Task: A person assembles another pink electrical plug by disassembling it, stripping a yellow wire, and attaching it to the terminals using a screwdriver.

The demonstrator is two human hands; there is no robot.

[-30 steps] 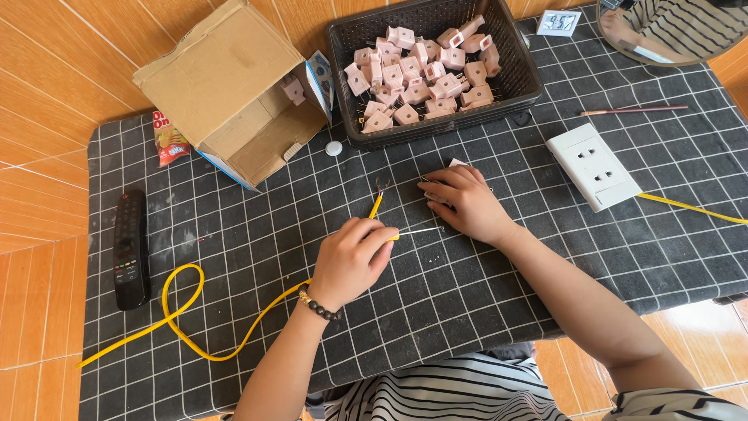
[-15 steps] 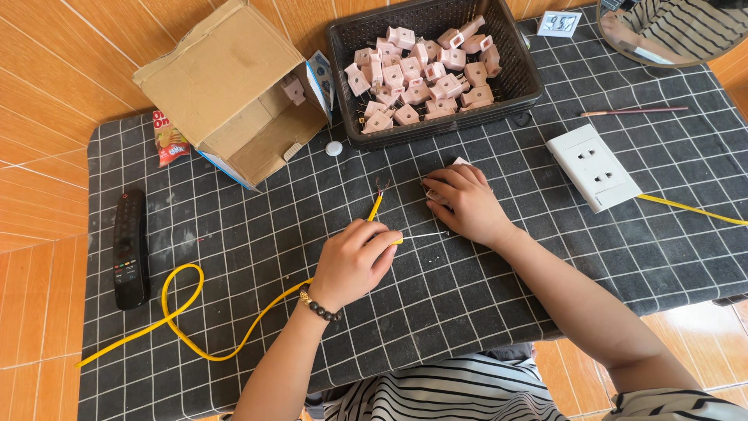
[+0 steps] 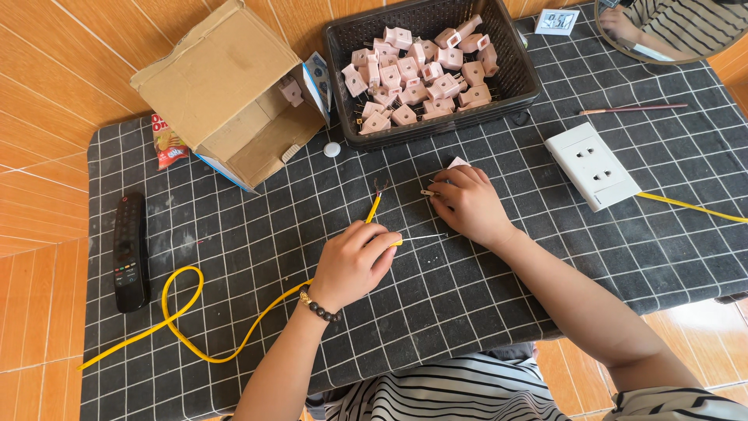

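Checked mat [image 3: 499,312] (plug part [image 3: 457,163] half-hidden)

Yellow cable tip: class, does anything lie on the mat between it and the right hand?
Nothing visible. Bare mat separates the cable tip from the right hand; the left hand holds the cable lower down.

My right hand [image 3: 467,204] has slid a little toward the left hand [image 3: 354,261], its fingers now curled tighter over the small plug part [image 3: 456,164]; I see little else shift.
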